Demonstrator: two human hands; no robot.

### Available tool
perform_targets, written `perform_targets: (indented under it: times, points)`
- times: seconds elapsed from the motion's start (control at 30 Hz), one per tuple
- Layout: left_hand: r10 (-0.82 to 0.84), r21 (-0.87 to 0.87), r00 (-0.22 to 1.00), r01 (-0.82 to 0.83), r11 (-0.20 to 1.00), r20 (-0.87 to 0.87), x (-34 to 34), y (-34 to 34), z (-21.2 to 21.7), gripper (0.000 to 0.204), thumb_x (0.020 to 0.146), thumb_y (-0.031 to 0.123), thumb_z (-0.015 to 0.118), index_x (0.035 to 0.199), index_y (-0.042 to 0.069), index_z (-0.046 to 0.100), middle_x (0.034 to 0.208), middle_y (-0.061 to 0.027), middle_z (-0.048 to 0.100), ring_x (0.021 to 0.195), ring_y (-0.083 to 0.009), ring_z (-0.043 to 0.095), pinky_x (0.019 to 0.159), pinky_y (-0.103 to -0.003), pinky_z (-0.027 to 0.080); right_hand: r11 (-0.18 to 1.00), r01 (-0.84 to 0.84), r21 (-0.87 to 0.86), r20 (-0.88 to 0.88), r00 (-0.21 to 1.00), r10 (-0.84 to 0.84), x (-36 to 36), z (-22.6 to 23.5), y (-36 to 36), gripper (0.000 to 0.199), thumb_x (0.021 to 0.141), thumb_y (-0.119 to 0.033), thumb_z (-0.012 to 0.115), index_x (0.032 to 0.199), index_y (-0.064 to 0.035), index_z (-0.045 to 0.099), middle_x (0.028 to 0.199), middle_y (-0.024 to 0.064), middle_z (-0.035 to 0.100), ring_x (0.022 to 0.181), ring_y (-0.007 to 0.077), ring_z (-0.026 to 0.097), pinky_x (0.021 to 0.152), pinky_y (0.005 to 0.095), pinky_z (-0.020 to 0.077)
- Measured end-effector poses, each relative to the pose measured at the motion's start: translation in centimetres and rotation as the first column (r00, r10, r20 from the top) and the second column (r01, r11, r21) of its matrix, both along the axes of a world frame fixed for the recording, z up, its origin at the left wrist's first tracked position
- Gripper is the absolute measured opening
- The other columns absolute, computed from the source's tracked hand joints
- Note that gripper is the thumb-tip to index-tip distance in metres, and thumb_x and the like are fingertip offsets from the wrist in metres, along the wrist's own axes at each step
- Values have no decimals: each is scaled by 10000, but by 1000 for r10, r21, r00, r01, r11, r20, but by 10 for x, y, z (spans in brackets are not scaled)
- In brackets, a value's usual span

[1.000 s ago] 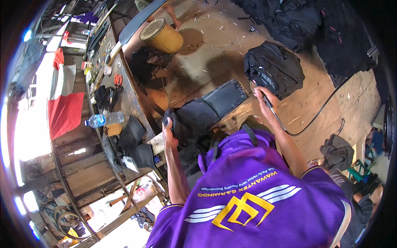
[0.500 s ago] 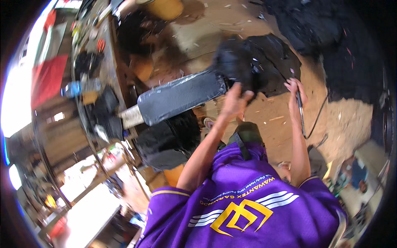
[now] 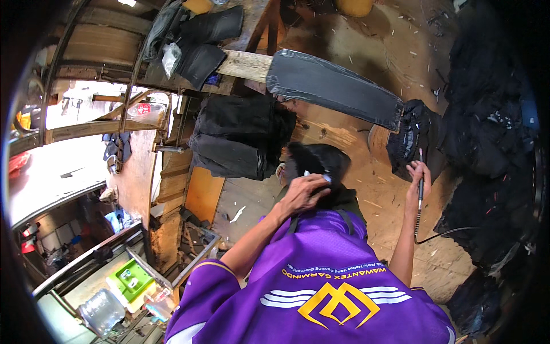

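Observation:
My left hand (image 3: 306,192) is close to my body, its fingers curled on a bunched black cloth piece (image 3: 323,160) with small white bits at the fingertips. Part of that cloth is blurred. My right hand (image 3: 421,174) grips a slim pen-shaped tool (image 3: 421,186) with a pale tip pointing away from me and a dark cord at its lower end. Just beyond that tip a black garment (image 3: 409,140) lies gathered at the end of a long padded board (image 3: 335,92) wrapped in dark covering.
A pile of folded black garments (image 3: 238,135) sits left of my left hand. More dark cloth (image 3: 487,114) is heaped along the right side. A wooden table (image 3: 255,26) with dark pieces stands at the far left. The green tray (image 3: 130,280) is at the lower left.
The view has swung, so the board appears farther right. My left hand has come from beside the board's end towards my body with black cloth. My right hand still holds the tool.

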State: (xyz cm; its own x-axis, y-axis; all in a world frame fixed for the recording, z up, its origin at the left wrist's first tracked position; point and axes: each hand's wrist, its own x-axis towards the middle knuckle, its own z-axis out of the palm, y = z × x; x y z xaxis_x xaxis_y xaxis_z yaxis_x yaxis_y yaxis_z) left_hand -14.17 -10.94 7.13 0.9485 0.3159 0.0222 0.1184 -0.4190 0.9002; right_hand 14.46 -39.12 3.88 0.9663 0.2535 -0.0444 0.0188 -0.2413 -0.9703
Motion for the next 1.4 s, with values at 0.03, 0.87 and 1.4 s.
perform_targets:
  times: [0.03,0.87,1.4]
  points:
    - [78,-19,992,-76,997,95,-22,16,10,212,975,132,814,1135,6,755,1028,-195,748,1008,-421,751,873,-477,590,1000,-26,13,24,999,25,-15,5,17,337,1171,-241,635,1295,63,712,1251,186,757,1092,274,789,1007,394,641]
    - [-388,-237,867,325,916,-312,-142,121,-163,589,980,317,846,1478,71,647,1216,-221,783,1122,-397,773,956,-469,612,969,202,-139,-138,965,-221,-290,25,18,526,1163,-445,622,1383,29,678,1230,174,756,995,279,811,933,385,643]
    - [-406,-296,754,288,911,-516,175,6,-47,299,1086,190,699,1319,1,688,1038,-187,826,1010,-326,826,869,-422,605,837,428,-339,351,884,-310,141,-172,-69,547,843,-242,982,1273,-62,695,1206,117,749,1024,266,733,905,367,597]
